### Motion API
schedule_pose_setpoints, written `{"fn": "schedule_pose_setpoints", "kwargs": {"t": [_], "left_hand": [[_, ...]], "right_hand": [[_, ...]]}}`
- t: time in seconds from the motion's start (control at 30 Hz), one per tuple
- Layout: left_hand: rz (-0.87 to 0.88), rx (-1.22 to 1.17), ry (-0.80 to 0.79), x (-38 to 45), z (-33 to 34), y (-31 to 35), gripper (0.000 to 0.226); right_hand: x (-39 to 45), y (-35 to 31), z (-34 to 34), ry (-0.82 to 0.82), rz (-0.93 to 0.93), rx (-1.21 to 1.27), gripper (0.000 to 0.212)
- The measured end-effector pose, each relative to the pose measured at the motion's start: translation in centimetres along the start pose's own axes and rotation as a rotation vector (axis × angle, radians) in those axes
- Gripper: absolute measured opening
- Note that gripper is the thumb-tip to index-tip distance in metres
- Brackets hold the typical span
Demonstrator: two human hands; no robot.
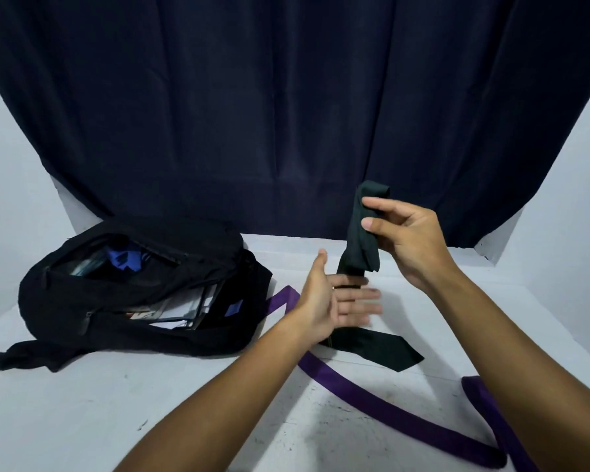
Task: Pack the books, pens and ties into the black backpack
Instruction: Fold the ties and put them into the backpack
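Purple tie (382,408) snakes across the bench (82,420) up front, under both arms. Left hand (327,303) sits flat, fingers straight, below the dark green tie (363,233) pinched by right hand (409,243). Black backpack (126,291) gapes leftward, books (181,310) inside, curtain (286,97) behind.

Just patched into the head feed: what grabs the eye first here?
The right hand pinches a folded dark green tie held up at centre, its wide end trailing on the table under the open left hand. A purple tie snakes across the near table, and the black backpack lies open at left.
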State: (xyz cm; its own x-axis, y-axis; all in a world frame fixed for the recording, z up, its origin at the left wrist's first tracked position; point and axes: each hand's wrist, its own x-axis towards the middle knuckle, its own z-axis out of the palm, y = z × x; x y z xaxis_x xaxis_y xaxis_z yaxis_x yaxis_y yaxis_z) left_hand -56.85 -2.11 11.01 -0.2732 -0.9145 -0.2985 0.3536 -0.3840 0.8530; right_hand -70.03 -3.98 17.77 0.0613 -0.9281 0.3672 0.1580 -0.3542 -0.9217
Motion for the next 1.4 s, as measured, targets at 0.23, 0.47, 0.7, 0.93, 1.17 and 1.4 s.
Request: {"fn": "schedule_pose_setpoints", "kwargs": {"t": [0.23,0.47,0.7,0.93,1.17,1.4], "left_hand": [[0.061,-0.49,-0.091,1.7,-1.2,6.8,0.079],[0.105,-0.322,-0.113,2.8,-1.7,9.8,0.077],[0.026,0.077,-0.346,2.0,-3.4,7.8,0.073],[-0.031,0.287,-0.212,2.9,-5.2,6.0,0.074],[-0.175,0.95,0.145,0.9,-6.3,3.6,0.095],[-0.308,0.228,-0.351,-0.7,-4.5,0.6,0.11]], "right_hand": [[-3.2,1.0,0.7,-0.167,0.068,-0.037,0.034],[-6.5,3.3,0.0,-0.403,0.23,-0.133,0.04],[-5.8,2.9,-0.9,-0.314,0.191,-0.007,0.032],[-3.9,2.2,-1.0,-0.174,0.147,0.087,0.031],[-1.5,2.4,-0.4,-0.07,0.123,0.063,0.03],[-0.4,3.3,0.5,-0.017,0.138,0.096,0.03]]}}
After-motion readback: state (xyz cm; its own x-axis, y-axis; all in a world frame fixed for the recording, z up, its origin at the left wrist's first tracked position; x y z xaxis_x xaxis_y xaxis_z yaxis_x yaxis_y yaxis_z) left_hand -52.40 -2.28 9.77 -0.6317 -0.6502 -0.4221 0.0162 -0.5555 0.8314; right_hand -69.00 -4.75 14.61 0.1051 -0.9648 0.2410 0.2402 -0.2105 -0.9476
